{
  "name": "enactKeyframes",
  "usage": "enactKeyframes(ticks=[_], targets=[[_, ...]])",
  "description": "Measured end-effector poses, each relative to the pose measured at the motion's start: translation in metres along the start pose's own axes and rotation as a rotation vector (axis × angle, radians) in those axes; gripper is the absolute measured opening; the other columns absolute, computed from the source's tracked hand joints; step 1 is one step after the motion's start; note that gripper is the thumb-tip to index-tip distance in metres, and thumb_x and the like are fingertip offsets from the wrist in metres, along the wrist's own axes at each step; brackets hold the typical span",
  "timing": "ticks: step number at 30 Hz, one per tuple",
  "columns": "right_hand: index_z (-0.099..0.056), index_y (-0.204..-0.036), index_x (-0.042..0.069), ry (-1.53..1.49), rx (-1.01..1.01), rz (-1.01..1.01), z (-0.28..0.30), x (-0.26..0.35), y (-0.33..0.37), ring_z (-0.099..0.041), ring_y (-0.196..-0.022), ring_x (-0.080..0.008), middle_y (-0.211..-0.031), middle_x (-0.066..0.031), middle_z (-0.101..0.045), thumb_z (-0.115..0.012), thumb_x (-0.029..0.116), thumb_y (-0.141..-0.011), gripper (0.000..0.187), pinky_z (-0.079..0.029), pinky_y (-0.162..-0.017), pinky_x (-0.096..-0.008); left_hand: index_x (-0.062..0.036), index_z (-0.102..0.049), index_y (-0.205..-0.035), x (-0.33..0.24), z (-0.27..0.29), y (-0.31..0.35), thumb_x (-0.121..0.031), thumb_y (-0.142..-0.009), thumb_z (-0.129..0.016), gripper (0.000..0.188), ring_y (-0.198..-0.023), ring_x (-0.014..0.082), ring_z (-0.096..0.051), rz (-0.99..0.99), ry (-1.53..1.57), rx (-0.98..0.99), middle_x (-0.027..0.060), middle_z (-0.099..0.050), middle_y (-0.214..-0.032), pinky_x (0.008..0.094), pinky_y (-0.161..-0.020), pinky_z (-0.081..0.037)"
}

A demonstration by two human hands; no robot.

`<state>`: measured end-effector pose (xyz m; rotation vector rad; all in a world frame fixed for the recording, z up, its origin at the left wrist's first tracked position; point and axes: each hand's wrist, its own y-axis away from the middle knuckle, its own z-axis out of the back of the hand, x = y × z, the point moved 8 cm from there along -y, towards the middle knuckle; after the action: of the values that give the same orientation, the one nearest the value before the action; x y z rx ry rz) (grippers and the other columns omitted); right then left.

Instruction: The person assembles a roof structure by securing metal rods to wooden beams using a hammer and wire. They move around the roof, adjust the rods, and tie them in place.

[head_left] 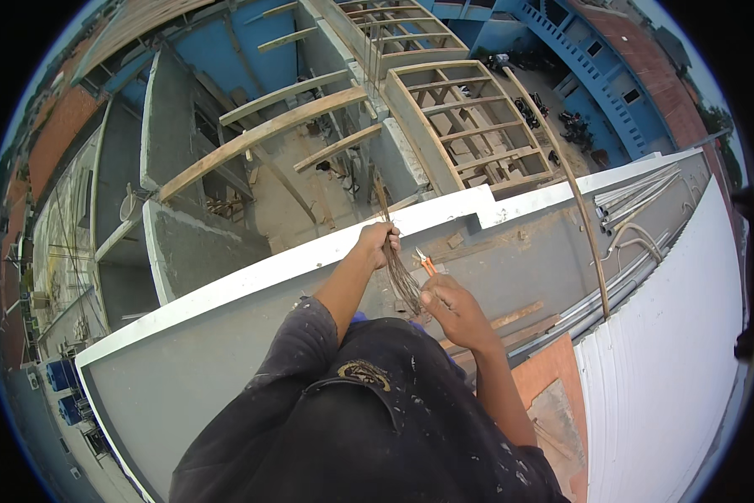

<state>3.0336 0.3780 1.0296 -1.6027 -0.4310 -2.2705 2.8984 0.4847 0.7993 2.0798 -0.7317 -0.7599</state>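
Holding the wire bundle (400,270) tight in the left hand (380,241), the right hand (446,303) should grip the orange pliers (426,266) firmly

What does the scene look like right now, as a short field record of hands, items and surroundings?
left hand: closed around the upper end of a bundle of thin wires
right hand: gripping the bundle's lower end, with an orange-handled tool by the fingers
surface: grey concrete ledge with a white edge
below: timber formwork frames
right side: pale pipes lying along the ledge
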Motion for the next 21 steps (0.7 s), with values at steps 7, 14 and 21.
enactKeyframes(ticks=[7,14,21], targets=[[-0.060,-0.077,-0.004,-0.004,0.267,-0.200,-0.054,0.026,-0.017,-0.055,-0.087,-0.0206,-0.090,-0.0082,-0.058,-0.060,0.020,-0.102,0.034,-0.044,-0.079,-0.0323,-0.0054,-0.055,-0.085,-0.013,0.138,-0.042,-0.010,-0.101,-0.046,0.019,-0.047,0.0129,-0.044,-0.104,0.313,-0.335,0.0035,-0.050,-0.064,0.0283,-0.039,-0.037],[-0.055,-0.066,-0.001,-0.421,0.262,0.025,0.057,0.043,0.011,-0.056,-0.078,-0.0284,-0.070,-0.0101,-0.056,-0.067,0.018,-0.093,0.035,-0.046,-0.082,-0.0411,-0.0107,-0.071,-0.078,-0.094,0.300,-0.021,-0.025,-0.091,-0.074,0.019,-0.065,0.0175,-0.065,-0.083,-1.450,-0.766,0.0035,-0.068,-0.075,0.0354,-0.052,-0.048],[-0.044,-0.103,0.005,-0.362,-0.821,0.119,0.356,0.112,0.087,-0.045,-0.094,-0.0269,-0.098,-0.0108,-0.044,-0.049,0.030,-0.107,0.026,-0.041,-0.090,-0.0470,-0.0170,-0.079,-0.112,-0.092,0.398,0.071,-0.022,-0.086,-0.079,0.026,-0.111,0.0202,-0.071,0.205,-1.600,-0.968,0.0007,-0.076,-0.118,0.0326,-0.086,-0.056]])
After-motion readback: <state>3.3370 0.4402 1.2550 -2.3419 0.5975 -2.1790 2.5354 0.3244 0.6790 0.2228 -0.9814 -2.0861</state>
